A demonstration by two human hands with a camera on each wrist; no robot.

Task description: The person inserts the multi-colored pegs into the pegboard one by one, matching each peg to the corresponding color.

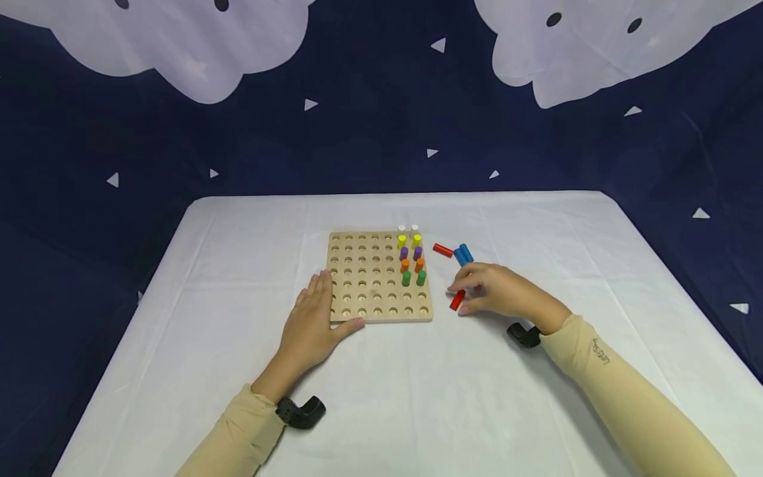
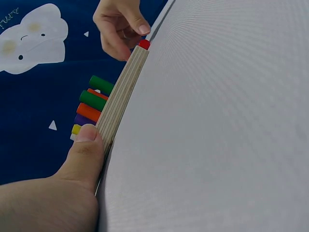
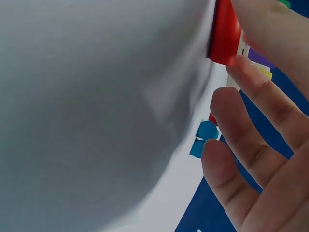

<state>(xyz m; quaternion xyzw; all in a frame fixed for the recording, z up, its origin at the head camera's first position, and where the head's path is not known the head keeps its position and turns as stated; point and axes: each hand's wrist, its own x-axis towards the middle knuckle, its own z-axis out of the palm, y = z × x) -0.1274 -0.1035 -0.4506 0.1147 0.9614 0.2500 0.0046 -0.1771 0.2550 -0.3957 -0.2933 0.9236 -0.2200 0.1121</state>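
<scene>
A wooden pegboard [image 1: 360, 285] with rows of round holes lies on the table. My left hand [image 1: 310, 328] rests along its left edge with straight fingers, the thumb [image 2: 87, 140] against the near edge. To the right of the board lies a red peg [image 1: 457, 301]. My right hand [image 1: 497, 289] is over this peg, thumb and index finger on either side of it with a gap between them. In the right wrist view, the index fingertip is close to the end of the red peg [image 3: 224, 38]; whether it touches cannot be told.
Pairs of white, yellow, purple, orange and green pegs [image 1: 421, 278] stand in the board's right columns. Beyond my right hand lie another red peg [image 1: 443, 250] and two blue pegs [image 1: 463, 254]. A white cloth [image 1: 238, 265] covers the table; a dark patterned curtain [image 1: 369, 146] hangs behind.
</scene>
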